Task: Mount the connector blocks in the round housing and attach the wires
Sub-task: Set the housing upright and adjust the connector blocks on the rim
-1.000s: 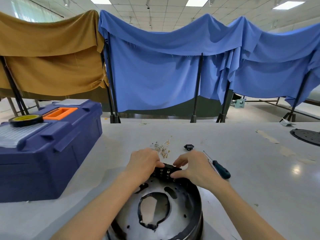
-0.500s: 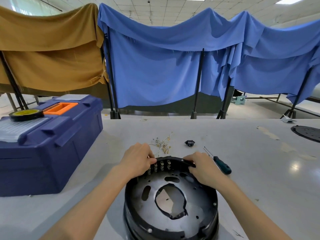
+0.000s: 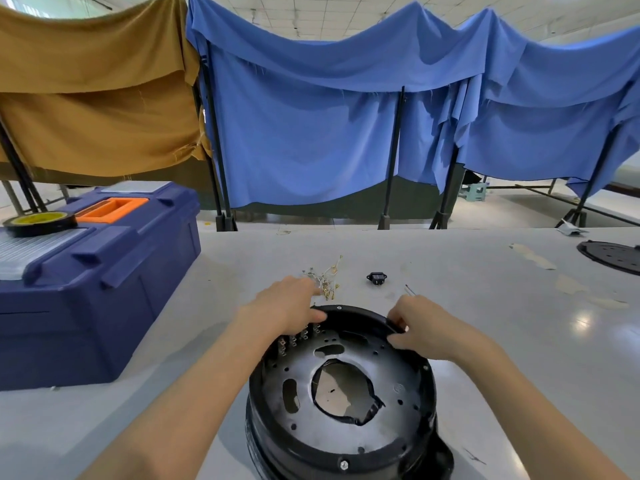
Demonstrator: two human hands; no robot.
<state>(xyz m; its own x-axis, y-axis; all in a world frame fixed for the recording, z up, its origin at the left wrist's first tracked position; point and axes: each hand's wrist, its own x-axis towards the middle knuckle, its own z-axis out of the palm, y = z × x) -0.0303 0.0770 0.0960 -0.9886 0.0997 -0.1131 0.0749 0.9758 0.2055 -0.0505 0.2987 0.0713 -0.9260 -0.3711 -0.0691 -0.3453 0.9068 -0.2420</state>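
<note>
Your left hand (image 3: 287, 306) and right hand (image 3: 431, 329) both clamp the round housing (image 3: 346, 441) far rim, frame centre; connector blocks (image 3: 298, 336) under left fingers.

Bare left hand (image 3: 287, 306), bare right hand (image 3: 427, 329), bare forearms (image 3: 194, 386).

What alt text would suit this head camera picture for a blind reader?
A left hand and a right hand hold the far rim of a round black housing on a grey table, connector blocks mounted inside. Loose wires and a blue toolbox sit nearby.
</note>
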